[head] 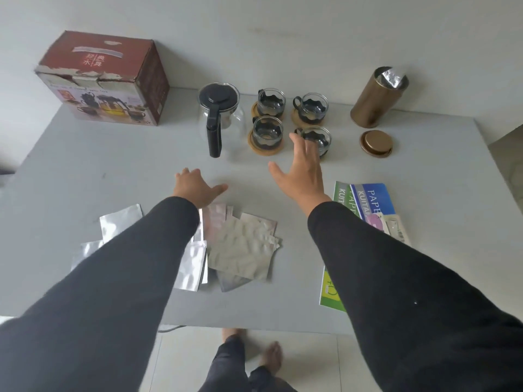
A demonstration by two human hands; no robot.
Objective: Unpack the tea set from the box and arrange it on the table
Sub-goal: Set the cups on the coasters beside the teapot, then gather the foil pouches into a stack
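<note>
Head view: a grey table (113, 171) seen from above, both arms in black sleeves reaching forward over it.
Box: one red-brown carton (104, 77), at the far left of the table by the wall, its top edge torn.
Teapot: one glass pot (219, 117) with a black lid and black handle, right of the box, handle pointing toward the viewer.
Cups: four glass cups in black holders, set two by two just right of the teapot; far left (270, 101), far right (311, 107), near left (267, 131), near right (318, 138).
Coasters: round wooden coasters (261, 147) show under three cups; under the near right cup I cannot tell.
Canister: one gold tin (375, 99), open, foil liner showing, far right; its lid (375, 142) lies just in front of it.
Pouches: a loose pile of silver foil pouches (240, 247) near the front edge, number unclear under the left arm.
Leaflets: several green and blue papers (365, 199) at the right, partly under the right arm.
Left hand (195, 188): palm down, fingers spread, low over bare table beyond the pouches, holding nothing.
Right hand (302, 171): fingers straight and spread, holding nothing; fingertips overlap the near right cup, contact unclear.
</note>
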